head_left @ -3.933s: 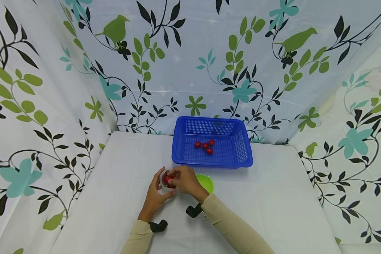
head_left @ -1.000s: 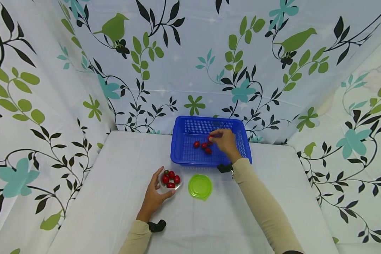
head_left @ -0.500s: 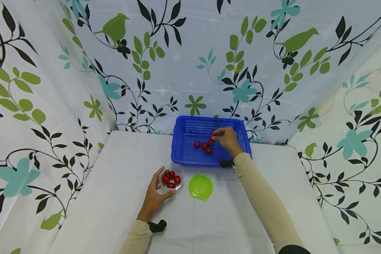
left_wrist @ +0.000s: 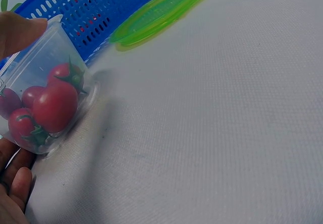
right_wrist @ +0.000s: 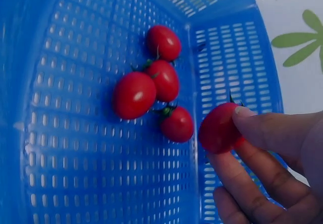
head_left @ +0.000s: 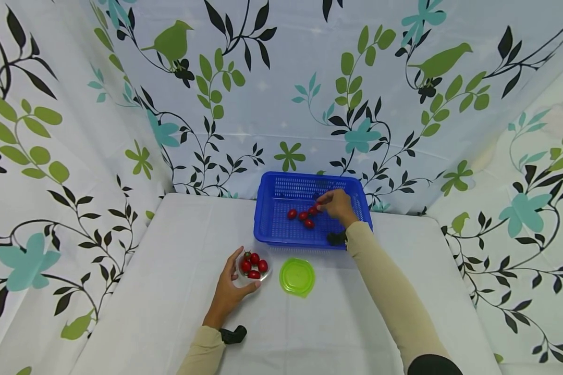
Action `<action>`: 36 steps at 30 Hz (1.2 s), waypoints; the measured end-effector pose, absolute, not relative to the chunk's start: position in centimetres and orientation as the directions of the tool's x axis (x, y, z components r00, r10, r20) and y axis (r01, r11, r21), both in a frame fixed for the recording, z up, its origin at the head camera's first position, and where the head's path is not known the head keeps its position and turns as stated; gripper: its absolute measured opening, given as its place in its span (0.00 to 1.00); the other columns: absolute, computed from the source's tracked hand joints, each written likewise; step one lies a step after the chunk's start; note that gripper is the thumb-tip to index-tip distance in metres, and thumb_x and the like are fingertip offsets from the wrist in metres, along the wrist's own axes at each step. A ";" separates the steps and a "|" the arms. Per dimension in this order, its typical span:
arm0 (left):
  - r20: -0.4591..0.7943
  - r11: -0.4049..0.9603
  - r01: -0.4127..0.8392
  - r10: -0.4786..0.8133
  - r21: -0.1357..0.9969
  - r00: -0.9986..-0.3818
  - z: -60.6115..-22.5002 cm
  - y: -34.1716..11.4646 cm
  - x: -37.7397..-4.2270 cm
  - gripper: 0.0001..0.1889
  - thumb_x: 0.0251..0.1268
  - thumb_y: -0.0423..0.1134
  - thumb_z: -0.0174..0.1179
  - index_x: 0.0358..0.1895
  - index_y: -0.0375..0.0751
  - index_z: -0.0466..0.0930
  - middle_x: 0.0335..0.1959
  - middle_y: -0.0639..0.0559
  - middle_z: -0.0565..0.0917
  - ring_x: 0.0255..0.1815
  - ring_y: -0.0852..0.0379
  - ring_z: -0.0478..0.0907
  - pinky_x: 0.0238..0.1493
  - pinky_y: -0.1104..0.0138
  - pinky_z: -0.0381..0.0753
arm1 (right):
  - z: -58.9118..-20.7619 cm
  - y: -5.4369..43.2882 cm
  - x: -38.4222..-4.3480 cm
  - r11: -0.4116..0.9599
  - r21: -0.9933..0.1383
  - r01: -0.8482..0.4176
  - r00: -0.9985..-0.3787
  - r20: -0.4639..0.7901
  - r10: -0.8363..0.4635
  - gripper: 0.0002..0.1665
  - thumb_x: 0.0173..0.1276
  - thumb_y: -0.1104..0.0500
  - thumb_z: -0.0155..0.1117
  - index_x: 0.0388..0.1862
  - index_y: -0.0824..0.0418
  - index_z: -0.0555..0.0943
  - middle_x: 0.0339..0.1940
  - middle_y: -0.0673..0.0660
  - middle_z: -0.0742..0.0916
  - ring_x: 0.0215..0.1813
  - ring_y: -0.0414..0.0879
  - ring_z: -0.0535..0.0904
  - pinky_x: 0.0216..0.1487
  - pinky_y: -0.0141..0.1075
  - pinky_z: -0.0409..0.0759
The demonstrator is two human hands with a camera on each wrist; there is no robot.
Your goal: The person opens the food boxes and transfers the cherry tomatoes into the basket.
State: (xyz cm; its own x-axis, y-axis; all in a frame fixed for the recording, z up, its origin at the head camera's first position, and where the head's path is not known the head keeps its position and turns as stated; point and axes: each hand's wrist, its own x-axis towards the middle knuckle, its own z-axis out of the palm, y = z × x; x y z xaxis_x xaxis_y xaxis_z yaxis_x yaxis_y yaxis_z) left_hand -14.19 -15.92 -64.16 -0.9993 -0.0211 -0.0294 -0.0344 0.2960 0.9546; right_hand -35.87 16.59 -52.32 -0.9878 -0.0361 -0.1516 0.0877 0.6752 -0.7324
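In the right wrist view my right hand (right_wrist: 272, 158) pinches a red cherry tomato (right_wrist: 219, 128) between thumb and fingers, above the floor of the blue basket (head_left: 262, 229). Several more tomatoes with green stems lie there, one of them a loose tomato (right_wrist: 133, 95) on the left of the group. My left hand (head_left: 230, 286) holds a small clear plastic container (left_wrist: 65, 37) from its left side, thumb at the rim and fingers low against the wall. Inside the container sit several red tomatoes (left_wrist: 55, 108). It stands on the white table, in front of the basket.
A bright green lid (head_left: 297, 277) lies flat on the white tablecloth (head_left: 356, 323), right of the container and in front of the basket. Behind and at both sides hangs a patterned curtain (head_left: 286, 94) with leaves and birds.
My right hand has gone from the container to the basket, uncovering the green lid. Over the last second it shifts slightly right and now holds a tomato. My left hand stays at the container.
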 end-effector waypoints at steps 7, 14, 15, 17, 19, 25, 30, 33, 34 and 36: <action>-0.024 0.295 -0.029 -0.019 0.955 -1.000 -64.2 -15.9 -14.1 0.56 0.56 0.46 0.82 0.86 0.58 0.56 0.87 0.56 0.61 0.88 0.41 0.56 0.74 0.45 0.69 | -53.0 17.0 -36.3 0.687 -0.716 0.125 -0.975 -0.216 -0.048 0.12 0.70 0.66 0.73 0.51 0.62 0.90 0.54 0.62 0.91 0.62 0.59 0.84 0.66 0.54 0.81; -0.021 0.299 -0.027 -0.022 0.954 -1.000 -64.2 -15.9 -14.2 0.56 0.56 0.46 0.82 0.85 0.60 0.56 0.87 0.57 0.61 0.88 0.41 0.57 0.74 0.44 0.70 | -53.6 17.1 -36.9 0.697 -0.701 0.150 -0.967 -0.252 -0.046 0.12 0.69 0.68 0.73 0.51 0.63 0.90 0.56 0.63 0.91 0.64 0.60 0.83 0.69 0.55 0.79; -0.021 0.300 -0.027 -0.022 0.954 -1.000 -64.2 -15.9 -14.2 0.56 0.56 0.46 0.82 0.85 0.60 0.56 0.87 0.57 0.61 0.88 0.41 0.57 0.74 0.44 0.69 | -53.7 17.1 -37.0 0.702 -0.696 0.153 -0.965 -0.258 -0.044 0.12 0.69 0.68 0.73 0.51 0.62 0.90 0.56 0.63 0.91 0.64 0.59 0.83 0.69 0.55 0.79; -0.023 0.300 -0.029 -0.023 0.953 -0.999 -64.2 -15.9 -14.2 0.56 0.56 0.47 0.82 0.85 0.60 0.56 0.87 0.57 0.61 0.88 0.42 0.56 0.75 0.44 0.69 | -53.8 17.1 -37.1 0.709 -0.687 0.159 -0.963 -0.268 -0.044 0.12 0.69 0.68 0.72 0.51 0.63 0.90 0.57 0.63 0.91 0.64 0.60 0.83 0.69 0.56 0.79; -0.025 0.299 -0.031 -0.022 0.954 -0.999 -64.1 -15.9 -14.1 0.56 0.56 0.46 0.82 0.85 0.59 0.56 0.87 0.57 0.61 0.88 0.42 0.57 0.75 0.44 0.69 | -53.9 17.1 -37.2 0.714 -0.682 0.160 -0.961 -0.273 -0.045 0.12 0.69 0.68 0.72 0.51 0.63 0.90 0.57 0.63 0.90 0.64 0.60 0.83 0.69 0.56 0.79; -0.029 0.299 -0.033 -0.020 0.954 -0.999 -63.9 -15.9 -14.1 0.56 0.56 0.45 0.81 0.86 0.58 0.56 0.87 0.56 0.61 0.88 0.41 0.57 0.75 0.44 0.69 | -54.2 17.1 -37.6 0.718 -0.677 0.161 -0.956 -0.288 -0.058 0.13 0.65 0.69 0.74 0.48 0.63 0.91 0.55 0.63 0.91 0.64 0.60 0.83 0.72 0.57 0.76; -0.027 0.303 -0.030 -0.015 0.953 -1.000 -63.8 -15.9 -14.1 0.55 0.57 0.46 0.81 0.86 0.57 0.56 0.87 0.54 0.61 0.87 0.39 0.57 0.74 0.43 0.70 | -54.5 17.1 -37.8 0.734 -0.661 0.156 -0.948 -0.309 -0.076 0.12 0.65 0.69 0.74 0.47 0.63 0.91 0.53 0.63 0.92 0.62 0.59 0.85 0.73 0.56 0.76; -0.026 0.297 -0.029 -0.014 0.955 -1.000 -63.9 -15.9 -14.1 0.55 0.56 0.47 0.81 0.85 0.57 0.56 0.87 0.55 0.61 0.87 0.39 0.57 0.75 0.43 0.69 | -54.7 17.1 -37.9 0.741 -0.652 0.160 -0.944 -0.321 -0.079 0.11 0.65 0.69 0.74 0.47 0.64 0.92 0.53 0.64 0.92 0.61 0.59 0.85 0.74 0.56 0.76; -0.025 0.297 -0.028 -0.015 0.954 -1.000 -63.9 -15.9 -14.1 0.55 0.56 0.47 0.82 0.85 0.57 0.56 0.87 0.55 0.61 0.87 0.39 0.57 0.75 0.43 0.69 | -54.7 17.1 -38.0 0.745 -0.648 0.158 -0.943 -0.323 -0.082 0.11 0.65 0.69 0.74 0.47 0.64 0.92 0.54 0.64 0.92 0.61 0.59 0.85 0.74 0.56 0.76; -0.025 0.296 -0.029 -0.017 0.955 -1.000 -63.9 -15.9 -14.1 0.56 0.56 0.47 0.82 0.85 0.57 0.56 0.87 0.55 0.61 0.87 0.40 0.57 0.75 0.43 0.69 | -54.8 17.0 -38.1 0.751 -0.641 0.155 -0.942 -0.326 -0.084 0.12 0.65 0.70 0.74 0.47 0.64 0.92 0.54 0.64 0.92 0.61 0.59 0.85 0.74 0.56 0.76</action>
State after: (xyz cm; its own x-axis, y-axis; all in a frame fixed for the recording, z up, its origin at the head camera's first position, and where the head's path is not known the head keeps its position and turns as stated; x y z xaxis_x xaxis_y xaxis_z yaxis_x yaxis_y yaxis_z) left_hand -14.11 -15.94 -63.88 -0.9996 -0.0166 -0.0248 -0.0287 0.2964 0.9546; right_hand -38.07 17.01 -54.80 -0.9417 -0.0838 -0.3259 0.1551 0.7514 -0.6413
